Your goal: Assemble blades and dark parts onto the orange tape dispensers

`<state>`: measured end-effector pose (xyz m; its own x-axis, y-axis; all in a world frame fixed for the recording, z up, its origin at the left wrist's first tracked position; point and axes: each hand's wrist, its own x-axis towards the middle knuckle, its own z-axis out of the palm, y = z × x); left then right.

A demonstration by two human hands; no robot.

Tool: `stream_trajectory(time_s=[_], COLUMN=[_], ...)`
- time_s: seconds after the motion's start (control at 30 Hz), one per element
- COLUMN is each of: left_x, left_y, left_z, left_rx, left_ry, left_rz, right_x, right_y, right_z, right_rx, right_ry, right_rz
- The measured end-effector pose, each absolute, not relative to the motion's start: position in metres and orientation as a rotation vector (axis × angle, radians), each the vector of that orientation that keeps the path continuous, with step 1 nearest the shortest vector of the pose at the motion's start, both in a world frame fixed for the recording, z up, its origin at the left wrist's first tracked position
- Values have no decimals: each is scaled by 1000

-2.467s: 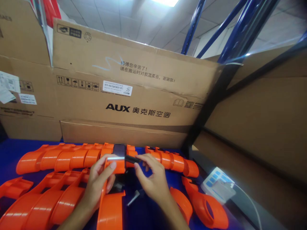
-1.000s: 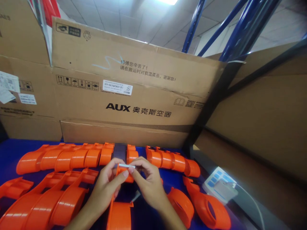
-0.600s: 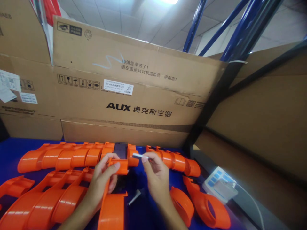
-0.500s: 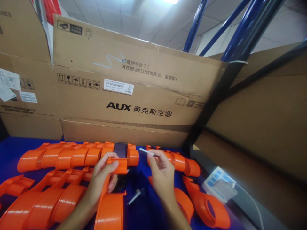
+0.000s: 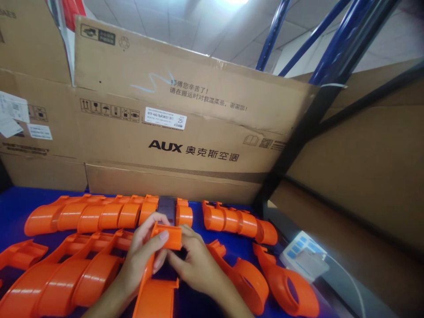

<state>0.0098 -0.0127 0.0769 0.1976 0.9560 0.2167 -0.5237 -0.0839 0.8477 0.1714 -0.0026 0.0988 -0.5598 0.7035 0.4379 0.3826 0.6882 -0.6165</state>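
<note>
- Hands, two, close together. Left hand (image 5: pixel 143 251): one, clamped on the held orange part, thumb on top. Right hand (image 5: pixel 194 258): one, bent fingers just beside that part's right end; whether they grip anything cannot be told.
- Held orange part (image 5: pixel 172 238): one, between the hands at near centre, its narrow end raised, its broad curved end towards the near edge.
- Far-left orange parts (image 5: pixel 99 216): six, in a row.
- Dark flat object (image 5: pixel 166 211): one, at the right end of those six.
- Far-centre orange part (image 5: pixel 185 213): one, just right of the dark flat object.
- Far-right orange parts (image 5: pixel 239 223): four, in a row.
- Near-left orange parts (image 5: pixel 61 285): three overlapping, with one further orange piece (image 5: pixel 23 254) at the left edge.
- Near-right orange parts (image 5: pixel 289 285): two, side by side.
- Blue table (image 5: pixel 13 216): one, beneath all the orange stock.
- White box with blue panels (image 5: pixel 303 252): one, right, cable attached.
- Changed since half a second ago: right hand moved left, back to the held part; pale toothed strip it then pinched now out of sight; held part slightly further right and nearer.
</note>
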Motion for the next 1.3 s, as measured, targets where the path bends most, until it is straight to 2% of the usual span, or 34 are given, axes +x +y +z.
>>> stream_trajectory(time_s=[0.27, 0.37, 0.53, 0.67, 0.9, 1.1, 1.3], left_x=[13, 13, 10, 8, 11, 12, 11], left_y=[0, 4, 6, 8, 12, 10, 10], left_z=[77, 81, 86, 82, 75, 70, 71], left_rx=[815, 625, 579, 669, 862, 972, 1027], left_ry=[830, 884, 960, 964, 934, 931, 925], left_rz=[1556, 1710, 1864, 1809, 1744, 1591, 1570], right_x=[187, 195, 195, 189, 203, 219, 220], right_y=[3, -5, -21, -18, 15, 32, 39], right_z=[98, 102, 105, 98, 90, 87, 70], right_rx=[-977, -838, -617, -714, -1171, -1401, -1537], right_ry=[-1844, -1817, -2071, -2019, -1495, -1628, -1739], right_rz=[423, 418, 282, 161, 68, -77, -72])
